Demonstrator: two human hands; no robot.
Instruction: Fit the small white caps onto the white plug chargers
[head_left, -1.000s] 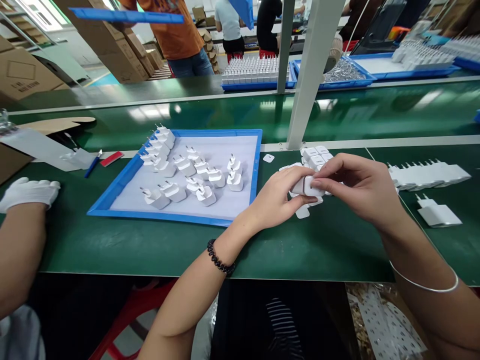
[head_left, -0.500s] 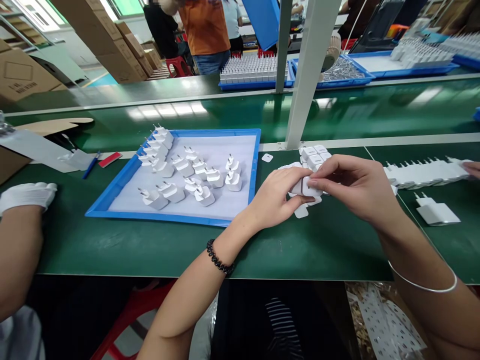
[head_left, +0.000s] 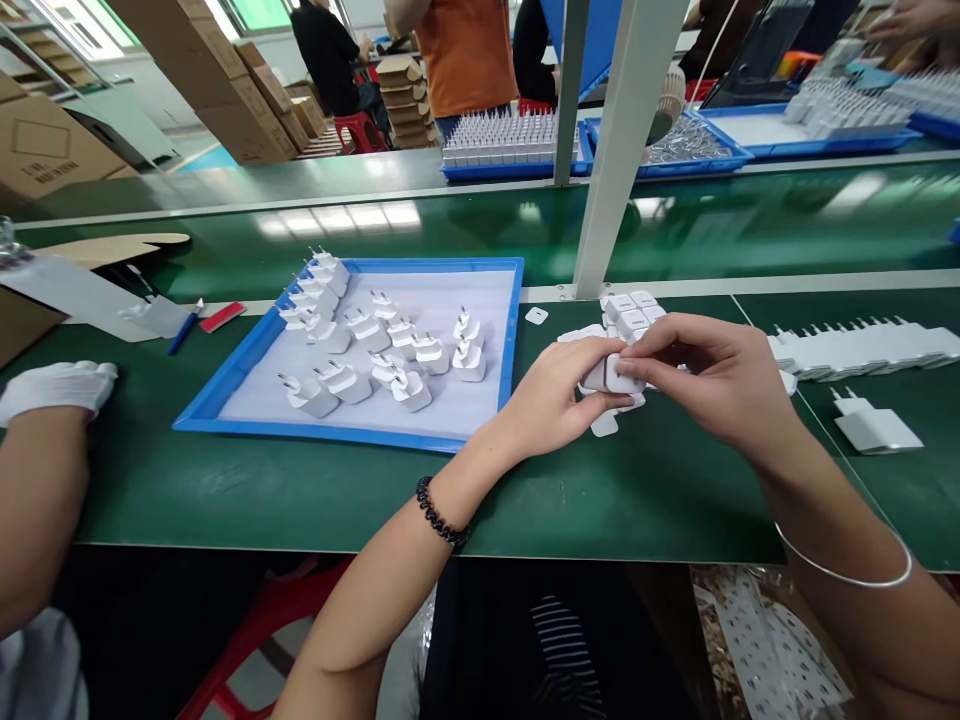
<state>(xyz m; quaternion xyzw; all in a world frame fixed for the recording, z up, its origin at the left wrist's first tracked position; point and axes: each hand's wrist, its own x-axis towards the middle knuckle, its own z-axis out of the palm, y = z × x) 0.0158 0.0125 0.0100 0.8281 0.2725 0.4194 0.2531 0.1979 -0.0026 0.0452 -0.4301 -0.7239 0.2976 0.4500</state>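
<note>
My left hand [head_left: 559, 400] and my right hand [head_left: 712, 375] meet over the green table, both pinching one small white charger plug [head_left: 616, 375] between thumbs and fingertips. Just behind it sits a cluster of white chargers [head_left: 631, 308], and small white stickers [head_left: 604, 424] lie under and beside my hands. To the left, a blue tray [head_left: 262, 345] with a white liner holds several white plugs [head_left: 390, 350] with their prongs up.
A row of white chargers [head_left: 855, 345] and a single one [head_left: 874, 428] lie at right. A co-worker's white-gloved hand [head_left: 56, 385] rests at left. A white post [head_left: 622, 150] stands behind. Cardboard, a pen and more blue trays [head_left: 517, 140] sit beyond; people stand at the back.
My hands stay together on the plug, barely shifting. People in the background have moved to the right, and the hand seen at the far right edge half a second ago is gone.
</note>
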